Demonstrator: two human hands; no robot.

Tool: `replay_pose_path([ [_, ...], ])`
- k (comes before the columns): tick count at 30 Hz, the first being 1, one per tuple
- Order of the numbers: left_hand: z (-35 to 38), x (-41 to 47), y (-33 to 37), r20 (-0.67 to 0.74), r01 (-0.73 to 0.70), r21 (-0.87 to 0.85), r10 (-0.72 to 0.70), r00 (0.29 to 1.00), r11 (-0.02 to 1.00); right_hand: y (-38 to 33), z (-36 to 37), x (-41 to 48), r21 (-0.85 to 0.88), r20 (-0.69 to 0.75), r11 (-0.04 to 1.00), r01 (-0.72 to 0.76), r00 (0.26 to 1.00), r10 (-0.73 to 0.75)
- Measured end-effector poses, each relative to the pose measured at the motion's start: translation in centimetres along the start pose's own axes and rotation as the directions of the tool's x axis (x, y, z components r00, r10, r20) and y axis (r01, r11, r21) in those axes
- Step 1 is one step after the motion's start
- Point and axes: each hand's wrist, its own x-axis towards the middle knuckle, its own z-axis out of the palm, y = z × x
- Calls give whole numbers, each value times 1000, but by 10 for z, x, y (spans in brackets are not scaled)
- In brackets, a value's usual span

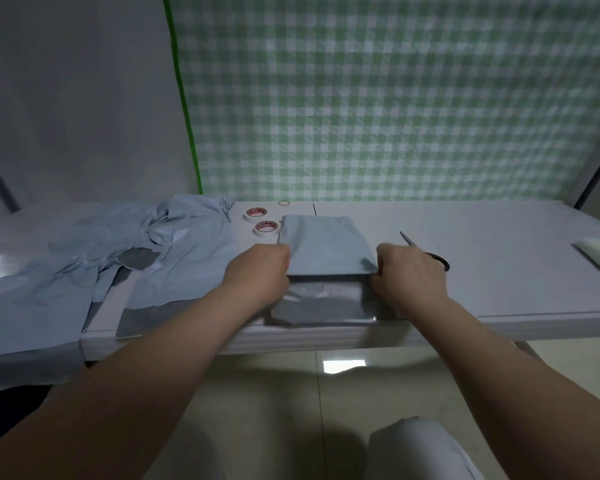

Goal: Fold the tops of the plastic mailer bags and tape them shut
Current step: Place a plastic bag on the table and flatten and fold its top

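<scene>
A single wide-angle view comes from the person's head, looking forward and down. It faces a white surface (499, 244) whose front edge runs across the middle of the frame, and beyond it a green-and-white checked cloth (395, 98) hanging behind. Both forearms reach in from the bottom corners, and the left hand (260, 271) and right hand (409, 271) sit near the centre, close to the lens. Below the edge, the tiled floor (291, 393) fills the lower part. Straight lines bow toward the frame's sides. No second view is given.
</scene>
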Motion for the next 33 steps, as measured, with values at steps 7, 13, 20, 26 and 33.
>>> replay_pose_path([
  [7, 1, -3, -9, 205, -84, -36, 90, 975, 996, -1, -4, -11, -26, 212, 992, 120, 971, -112],
  [13, -21, 9, -12, 531, -139, -57, 148, 834, 989, 3, -25, 18, 50, 540, 993, 111, 833, -121],
  [20, 5, 76, 3, 84, -338, -102, 347, 934, 936, -19, 9, 63, 265, 165, 941, 209, 952, -258],
  [26, 49, 103, 5, 146, -454, -110, 466, 873, 884, -31, 58, 78, 336, 272, 903, 267, 891, -364],
  [33, 67, 113, -4, 320, -494, 3, 468, 824, 869, -10, 79, 84, 221, 390, 923, 315, 839, -380],
])
